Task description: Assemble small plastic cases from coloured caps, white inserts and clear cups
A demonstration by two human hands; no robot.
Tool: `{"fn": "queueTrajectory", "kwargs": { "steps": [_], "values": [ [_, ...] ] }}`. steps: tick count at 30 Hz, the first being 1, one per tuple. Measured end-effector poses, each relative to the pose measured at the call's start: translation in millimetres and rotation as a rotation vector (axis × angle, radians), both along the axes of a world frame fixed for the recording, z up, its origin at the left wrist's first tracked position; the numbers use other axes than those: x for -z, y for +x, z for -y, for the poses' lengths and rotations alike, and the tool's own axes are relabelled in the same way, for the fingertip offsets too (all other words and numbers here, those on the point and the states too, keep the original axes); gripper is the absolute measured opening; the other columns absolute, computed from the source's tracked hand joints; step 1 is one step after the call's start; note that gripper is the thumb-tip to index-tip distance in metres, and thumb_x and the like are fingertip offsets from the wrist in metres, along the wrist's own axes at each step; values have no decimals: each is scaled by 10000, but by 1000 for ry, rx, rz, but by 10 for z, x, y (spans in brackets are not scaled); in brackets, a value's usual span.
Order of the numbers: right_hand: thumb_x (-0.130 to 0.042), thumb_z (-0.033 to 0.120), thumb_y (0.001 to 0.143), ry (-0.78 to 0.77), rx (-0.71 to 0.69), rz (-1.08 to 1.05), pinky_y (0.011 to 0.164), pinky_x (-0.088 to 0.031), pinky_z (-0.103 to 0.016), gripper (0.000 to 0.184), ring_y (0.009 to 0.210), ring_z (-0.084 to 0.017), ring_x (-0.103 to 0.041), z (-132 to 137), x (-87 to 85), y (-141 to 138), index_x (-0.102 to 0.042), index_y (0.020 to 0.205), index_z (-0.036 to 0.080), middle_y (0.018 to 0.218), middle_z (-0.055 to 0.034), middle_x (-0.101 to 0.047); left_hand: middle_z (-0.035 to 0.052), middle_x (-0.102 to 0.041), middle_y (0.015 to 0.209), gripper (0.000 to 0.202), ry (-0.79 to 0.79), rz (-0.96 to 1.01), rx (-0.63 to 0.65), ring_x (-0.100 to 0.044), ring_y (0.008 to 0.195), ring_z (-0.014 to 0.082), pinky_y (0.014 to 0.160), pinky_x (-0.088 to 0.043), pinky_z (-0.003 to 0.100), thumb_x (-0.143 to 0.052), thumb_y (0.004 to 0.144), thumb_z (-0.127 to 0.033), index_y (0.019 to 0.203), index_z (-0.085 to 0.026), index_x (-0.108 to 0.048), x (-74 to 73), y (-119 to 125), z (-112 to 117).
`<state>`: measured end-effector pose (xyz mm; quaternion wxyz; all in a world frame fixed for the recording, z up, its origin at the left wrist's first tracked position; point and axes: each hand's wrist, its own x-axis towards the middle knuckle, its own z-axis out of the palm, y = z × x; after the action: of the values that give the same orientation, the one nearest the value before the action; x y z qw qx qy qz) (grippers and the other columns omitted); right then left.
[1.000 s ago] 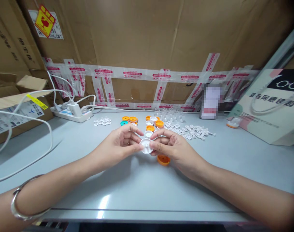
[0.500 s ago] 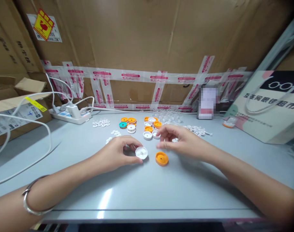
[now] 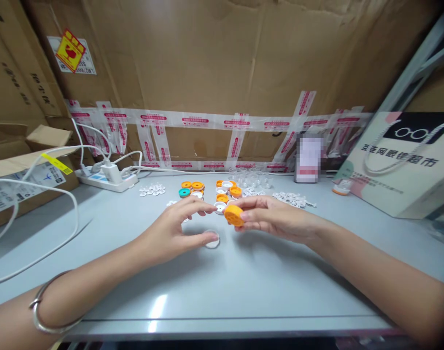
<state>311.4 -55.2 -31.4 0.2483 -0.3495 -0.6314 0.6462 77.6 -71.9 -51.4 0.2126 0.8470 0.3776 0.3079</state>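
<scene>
- The fingers of the right hand (image 3: pixel 273 218) pinch an orange wheel (image 3: pixel 232 215), tipped on its side, up above the tabletop (image 3: pixel 265 287).
- The fingers of the left hand (image 3: pixel 180 228) are spread apart, with nothing between them.
- A white disc (image 3: pixel 213 243) lies on the tabletop under the left thumb; I can't tell if they touch.
- Behind the hands sit orange and white round pieces (image 3: pixel 222 199), and one teal round piece (image 3: pixel 184 193).
- Farther back are clear cups (image 3: pixel 256 180).
- Little white bits (image 3: pixel 152 190) lie off to the left, near a power strip (image 3: pixel 110 183).
</scene>
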Motion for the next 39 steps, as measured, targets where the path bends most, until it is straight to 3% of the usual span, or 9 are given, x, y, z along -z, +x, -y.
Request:
{"fn": "queueTrajectory", "kwargs": {
  "steps": [3,10,18,23,26,28,30,33,39],
  "values": [
    [-611,279,776,-150,87,-212,818,-486,-232,210,812,-96,-619,7,62,-78,-640,953,169,946,-35,-652,48,-589,1083,411,36,22,31,-531,969,198,782,-416,289,-628,746,-402,1117,-246,-547,8,9,20],
    [-593,277,801,-184,100,-287,823,-486,-221,162,824,-95,-614,15,182,-222,-651,876,144,915,-56,-666,48,-594,1097,308,-9,161,-51,-535,966,184,795,-410,289,-549,818,-365,1093,-227,-559,7,41,7],
    [-563,268,825,-214,73,-324,912,-455,-254,170,881,-106,-620,60,167,-314,-658,878,138,933,-62,-666,23,-625,952,174,-505,521,91,-569,908,151,846,-422,292,-616,778,-319,888,-183,-608,31,72,-131],
    [-551,399,810,61,128,-181,946,-423,-343,293,942,-141,-600,38,207,-304,-616,976,165,977,-65,-639,33,-595,1009,145,-583,592,149,-543,970,149,857,-411,273,-648,751,-289,776,-162,-582,45,14,-185],
    [-693,403,673,368,211,82,936,-405,-404,501,1008,-185,-556,49,275,-262,-514,1097,205,1064,-71,-587,8,-601,848,170,-656,511,94,-546,762,97,667,-407,195,-649,752,-307,791,-158,-576,47,-71,-236],
    [-758,359,589,498,165,217,944,-385,-424,612,1053,-208,-524,80,324,-254,-464,1106,212,1111,-81,-552,-8,-586,754,182,-713,415,95,-502,636,73,529,-338,166,-645,753,-317,792,-156,-570,43,-118,-265],
    [-761,329,580,550,103,264,946,-381,-422,579,1058,-210,-518,118,365,-272,-452,1054,208,1112,-81,-544,-20,-569,694,186,-738,344,113,-470,576,65,468,-275,163,-639,754,-321,795,-156,-562,32,-136,-280],
    [-745,300,592,582,104,262,921,-400,-404,509,1022,-199,-533,158,410,-325,-436,986,208,1077,-70,-551,-13,-584,721,205,-726,284,125,-499,610,75,496,-303,162,-639,747,-321,830,-153,-557,12,-115,-277],
    [-694,298,638,613,197,258,852,-432,-381,431,908,-173,-547,159,475,-381,-396,939,219,979,-44,-551,15,-621,832,214,-690,212,162,-574,793,123,748,-436,245,-638,740,-339,803,-149,-564,13,-56,-270]
  ]
}}
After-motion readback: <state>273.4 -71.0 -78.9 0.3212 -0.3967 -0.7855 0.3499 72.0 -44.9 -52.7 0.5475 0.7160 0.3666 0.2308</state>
